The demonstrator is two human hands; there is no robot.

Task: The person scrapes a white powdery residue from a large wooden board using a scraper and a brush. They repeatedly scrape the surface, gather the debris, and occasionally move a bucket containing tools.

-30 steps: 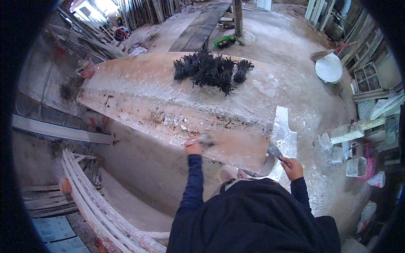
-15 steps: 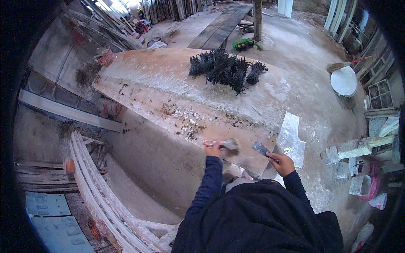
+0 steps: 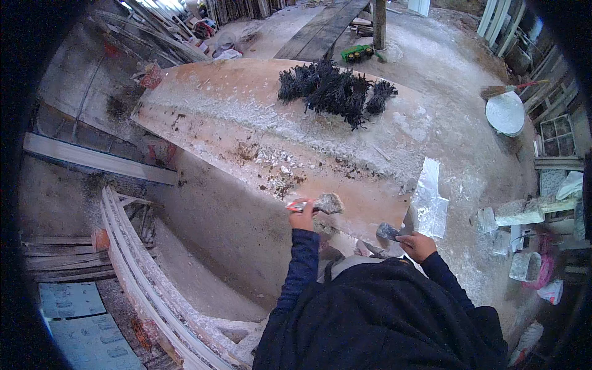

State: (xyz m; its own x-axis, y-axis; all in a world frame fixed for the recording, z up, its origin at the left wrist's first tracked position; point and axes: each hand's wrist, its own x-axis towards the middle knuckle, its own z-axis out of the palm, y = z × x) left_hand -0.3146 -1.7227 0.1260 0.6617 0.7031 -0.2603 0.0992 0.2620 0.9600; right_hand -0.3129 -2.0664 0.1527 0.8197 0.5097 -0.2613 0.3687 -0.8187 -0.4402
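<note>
My left hand (image 3: pixel 302 221) is closed around a paintbrush (image 3: pixel 329 203) with a red-and-white handle; its pale bristles point right, over the near part of a dusty pinkish-brown board (image 3: pixel 364 200). In my right hand (image 3: pixel 420 247) is a scraper (image 3: pixel 387 232) with a wide grey blade, held by the board's near right corner. White crumbs and dark debris (image 3: pixel 282 169) lie scattered on the board beyond the brush. Whether the bristles touch the board I cannot tell.
Bundles of black, twig-like strands (image 3: pixel 336 92) rest on the board's far side. A clear plastic sheet (image 3: pixel 430 200) lies right of the board. Curved white strips (image 3: pixel 139 268) stand at the lower left. Farther off are a plank bench (image 3: pixel 317 31), a white basin (image 3: pixel 505 115) and a broom (image 3: pixel 493 92).
My left hand has shifted left a little with the brush, which looks less blurred now. The scraper in my right hand has come slightly nearer and to the right.
</note>
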